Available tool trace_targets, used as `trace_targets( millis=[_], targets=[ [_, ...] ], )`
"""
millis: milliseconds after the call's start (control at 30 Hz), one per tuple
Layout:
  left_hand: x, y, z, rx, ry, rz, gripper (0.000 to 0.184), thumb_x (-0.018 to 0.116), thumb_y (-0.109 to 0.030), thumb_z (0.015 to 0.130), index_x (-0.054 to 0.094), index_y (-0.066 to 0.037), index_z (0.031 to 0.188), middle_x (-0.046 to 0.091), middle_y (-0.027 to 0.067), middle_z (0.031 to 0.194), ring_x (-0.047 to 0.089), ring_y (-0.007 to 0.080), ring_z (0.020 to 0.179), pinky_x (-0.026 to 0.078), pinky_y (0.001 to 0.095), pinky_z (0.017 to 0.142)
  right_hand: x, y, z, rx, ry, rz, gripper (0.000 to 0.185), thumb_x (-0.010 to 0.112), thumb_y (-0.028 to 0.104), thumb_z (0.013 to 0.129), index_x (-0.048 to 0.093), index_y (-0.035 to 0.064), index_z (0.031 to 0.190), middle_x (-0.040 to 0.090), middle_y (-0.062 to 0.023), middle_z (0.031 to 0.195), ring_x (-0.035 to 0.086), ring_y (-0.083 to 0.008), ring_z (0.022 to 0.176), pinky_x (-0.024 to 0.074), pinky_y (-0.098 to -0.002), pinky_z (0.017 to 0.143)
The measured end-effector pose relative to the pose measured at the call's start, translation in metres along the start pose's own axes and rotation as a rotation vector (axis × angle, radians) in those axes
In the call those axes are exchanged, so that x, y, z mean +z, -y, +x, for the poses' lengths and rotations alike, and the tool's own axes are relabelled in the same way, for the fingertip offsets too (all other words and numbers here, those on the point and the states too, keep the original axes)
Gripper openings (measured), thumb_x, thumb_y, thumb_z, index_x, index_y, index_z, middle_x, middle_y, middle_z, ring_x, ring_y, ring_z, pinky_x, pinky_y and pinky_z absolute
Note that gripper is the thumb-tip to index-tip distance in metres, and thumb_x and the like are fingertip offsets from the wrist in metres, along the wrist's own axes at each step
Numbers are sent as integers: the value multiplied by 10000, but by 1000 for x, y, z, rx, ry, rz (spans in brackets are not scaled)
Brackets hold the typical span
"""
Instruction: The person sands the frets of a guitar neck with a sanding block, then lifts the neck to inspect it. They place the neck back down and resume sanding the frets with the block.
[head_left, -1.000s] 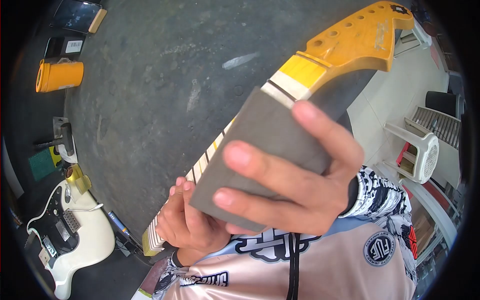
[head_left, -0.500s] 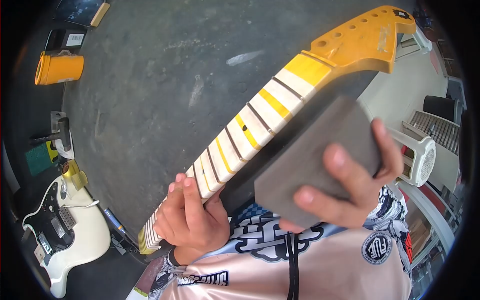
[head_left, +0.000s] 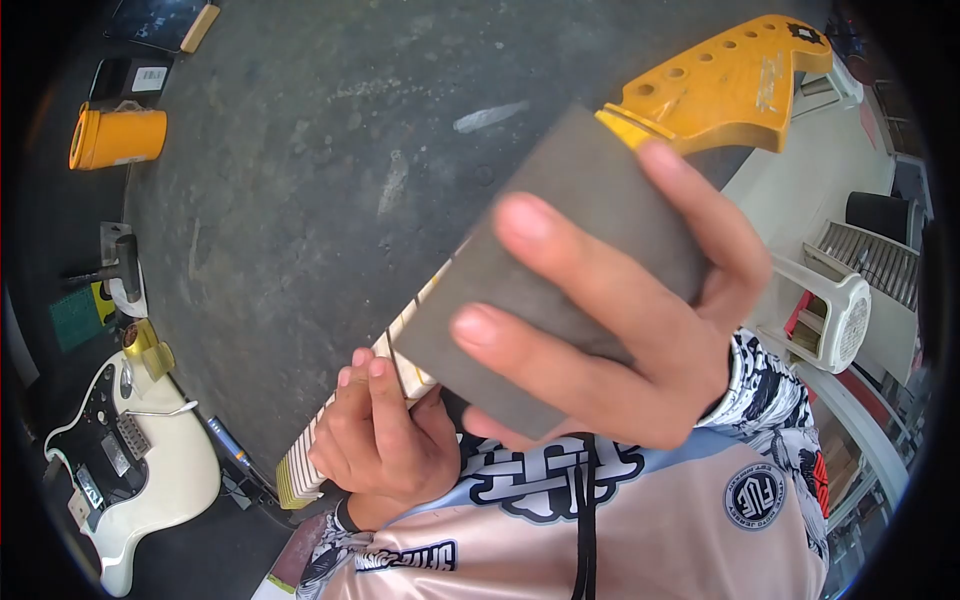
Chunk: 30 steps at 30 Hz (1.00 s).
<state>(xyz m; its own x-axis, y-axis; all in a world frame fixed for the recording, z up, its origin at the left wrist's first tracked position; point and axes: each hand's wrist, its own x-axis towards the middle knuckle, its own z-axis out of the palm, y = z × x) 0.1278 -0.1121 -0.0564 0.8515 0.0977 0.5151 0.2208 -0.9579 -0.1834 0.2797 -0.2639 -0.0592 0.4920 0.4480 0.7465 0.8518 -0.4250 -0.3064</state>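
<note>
My left hand [head_left: 380,435] is wrapped round the lower part of a guitar neck [head_left: 715,95], which slants up to the right. The neck has an orange-yellow headstock with a row of tuner holes and a pale fretboard with dark frets. In my right hand [head_left: 640,350] is a dark grey sheet of sandpaper [head_left: 590,200], with the fingers spread across its face. This sheet lies over the middle and upper fretboard and hides most of the frets there. Only a strip of yellow near the nut shows above it.
At the lower left lies a white guitar body [head_left: 180,470] with a dark pickguard. A hammer [head_left: 128,268], a blue pen [head_left: 228,440] and an orange cup [head_left: 120,138] rest along the left side. A white plastic stool [head_left: 850,320] stands at right, beyond the dark table [head_left: 300,200].
My right hand has moved up and left with the sandpaper, from beside the neck to over the fretboard. My left hand and the neck stay nearly in place.
</note>
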Motion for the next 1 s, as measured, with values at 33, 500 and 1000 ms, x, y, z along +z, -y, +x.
trace_targets(
  millis=[33, 500, 1000],
  targets=[
    [0, 0, 0, 4, 0, -1, 346, 684, -318, 952, 660, -69, 1191, 744, 110, 1004, 682, 262, 777, 438, 343, 657, 4, 2, 6, 7, -1, 10, 381, 542, 570, 952, 759, 265, 1021, 756, -95, 1060, 632, -347, 1012, 519, -455, 971],
    [0, -4, 2, 16, -2, 16, 336, 726, -255, 933, 642, -70, 1200, 743, 121, 1015, 682, 254, 788, 433, 334, 649, -51, -11, -50, -194, 80, -119, 502, 420, 687, 975, 618, 313, 1246, 621, -78, 1243, 622, -204, 1141, 509, -522, 958],
    [1, -1, -3, 37, -22, 9, 366, 710, -263, 931, 641, -54, 1224, 740, 129, 1002, 673, 259, 763, 449, 341, 640, -7, -5, -6, -32, 62, -14, 394, 531, 600, 959, 742, 292, 1085, 720, -72, 1170, 568, -359, 1148, 520, -454, 971]
  ],
)
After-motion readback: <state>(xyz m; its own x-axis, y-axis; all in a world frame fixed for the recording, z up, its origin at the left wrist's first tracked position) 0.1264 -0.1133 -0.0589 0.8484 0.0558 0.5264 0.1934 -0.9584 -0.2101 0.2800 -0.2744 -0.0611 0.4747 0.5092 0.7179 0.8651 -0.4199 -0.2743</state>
